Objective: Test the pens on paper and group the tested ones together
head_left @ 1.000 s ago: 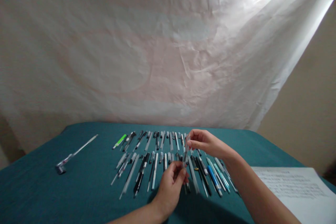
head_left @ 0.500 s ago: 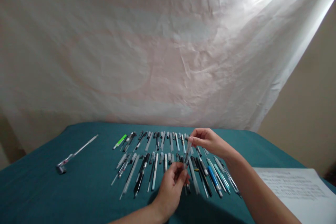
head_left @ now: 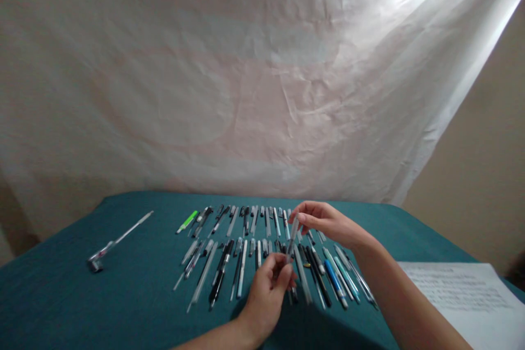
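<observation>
My left hand [head_left: 268, 292] pinches the lower end of a clear pen [head_left: 292, 238] that stands tilted above the table. My right hand [head_left: 326, 221] pinches the pen's upper end, where a cap seems to sit. Under both hands lie two rows of several pens [head_left: 240, 260] on a teal tablecloth [head_left: 135, 295]: a far row with a green highlighter [head_left: 187, 221] at its left end, and a near row with black, white and blue pens.
A separate clear pen with a dark cap beside it [head_left: 115, 241] lies apart at the left. A printed paper sheet [head_left: 463, 295] lies at the right near the table's edge. A white cloth backdrop [head_left: 229, 76] hangs behind the table.
My right hand has dropped slightly along the pen toward my left hand, closing the gap between the two. The left hand has stayed almost still.
</observation>
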A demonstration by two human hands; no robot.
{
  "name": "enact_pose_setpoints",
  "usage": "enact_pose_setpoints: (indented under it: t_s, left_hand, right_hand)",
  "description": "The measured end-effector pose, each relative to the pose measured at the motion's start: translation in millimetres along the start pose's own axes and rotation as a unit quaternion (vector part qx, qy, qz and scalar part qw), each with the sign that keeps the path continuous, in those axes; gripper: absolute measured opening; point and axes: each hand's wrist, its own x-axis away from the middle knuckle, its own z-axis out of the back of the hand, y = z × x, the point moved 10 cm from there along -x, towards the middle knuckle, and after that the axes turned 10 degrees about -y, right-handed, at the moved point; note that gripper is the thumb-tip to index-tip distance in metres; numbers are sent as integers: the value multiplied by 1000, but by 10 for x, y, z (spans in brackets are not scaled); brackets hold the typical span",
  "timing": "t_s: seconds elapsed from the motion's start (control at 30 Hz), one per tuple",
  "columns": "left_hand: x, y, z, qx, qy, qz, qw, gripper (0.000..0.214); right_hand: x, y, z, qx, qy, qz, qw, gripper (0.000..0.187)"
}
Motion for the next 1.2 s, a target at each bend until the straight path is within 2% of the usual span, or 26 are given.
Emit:
enact_pose_setpoints:
  t_s: [0.1,0.3,0.5,0.67,0.8,0.87,1.07,1.2]
  left_hand:
    - [-5,-14,5,4,1,-4,1000,21]
    - [3,-19,-4,12,2,-5,1000,21]
    - [1,-2,-3,11,4,-1,1000,21]
    - [7,22,-9,8,6,2,1000,22]
    - [12,35,-5,1,4,3,1000,23]
    - [12,23,3,10,7,3,1000,24]
    - [6,14,0,11,5,-2,1000,22]
    - [9,30,1,8,4,-5,1000,24]
  right_hand:
    - [2,-22,-51,-3,-29,9,1000,33]
    - [-12,43,41,5,23,-1,1000,25]
    - [-22,6,-81,-7,-34,7,999,32]
    - [-30,67,-12,1,14,-6,1000,27]
    - [-28,9,-134,-24,-35,-5,999,41]
    - [-31,-20,-148,-15,-42,4,999,39]
    - [-62,78,-13,4,30,4,1000,26]
    - [-59,58,-46,-17,17,7,1000,32]
